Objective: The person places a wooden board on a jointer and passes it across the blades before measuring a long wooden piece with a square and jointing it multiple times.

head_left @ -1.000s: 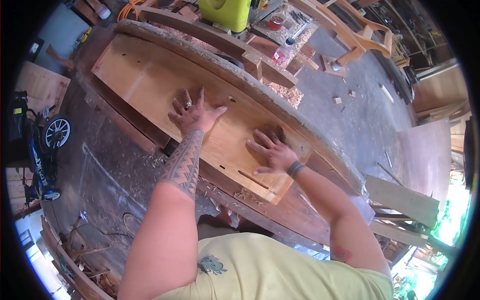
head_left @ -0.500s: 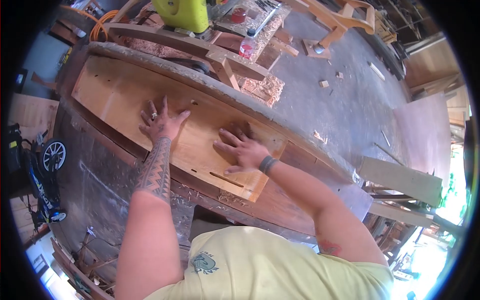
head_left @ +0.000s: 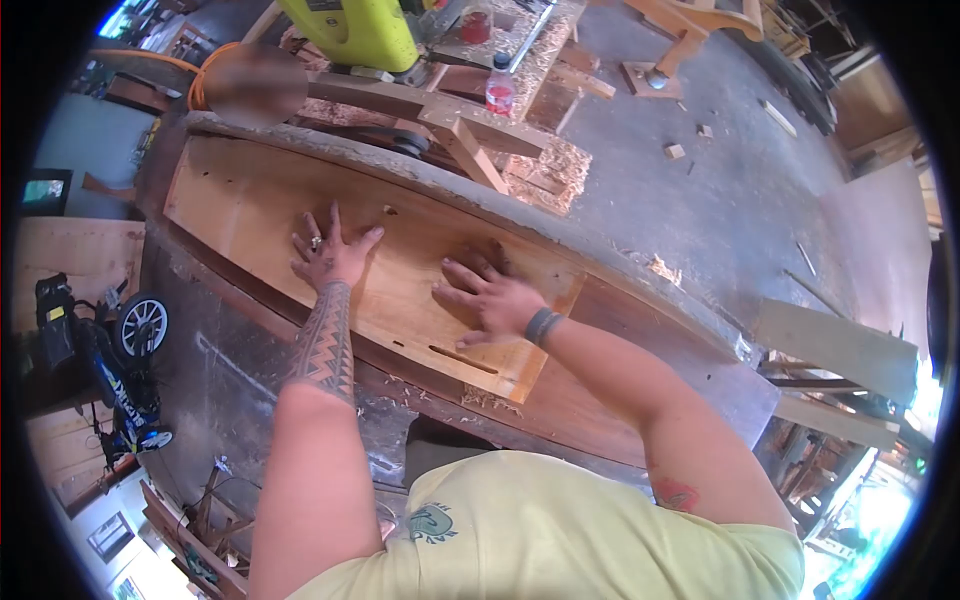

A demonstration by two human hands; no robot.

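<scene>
A long, pale wooden board [head_left: 245, 210] with small holes and a narrow slot near its front edge lies at a slant before me. My left hand [head_left: 335, 255] rests on the middle of it, open, fingers spread, with a ring on one finger. My right hand [head_left: 490, 298] is laid over the board's right part, also open with fingers apart and slightly smeared by motion. A dark smudge or shadow shows by its fingertips. Under the board is a darker, reddish wooden surface [head_left: 625, 375], which extends beyond the board's right end.
Past a rough-edged ledge [head_left: 640, 272] stand a yellow-green machine [head_left: 355, 35], a bottle with red liquid [head_left: 499, 88] and timber pieces among wood shavings [head_left: 560, 180]. A small wheeled vehicle [head_left: 115, 365] is at left. Planks [head_left: 840, 340] are stacked at right; wood offcuts [head_left: 674, 152] dot the floor.
The whole view has shifted slightly, so the scene sits a little further right. Both hands stay at nearly the same places on the board, fingers still spread.
</scene>
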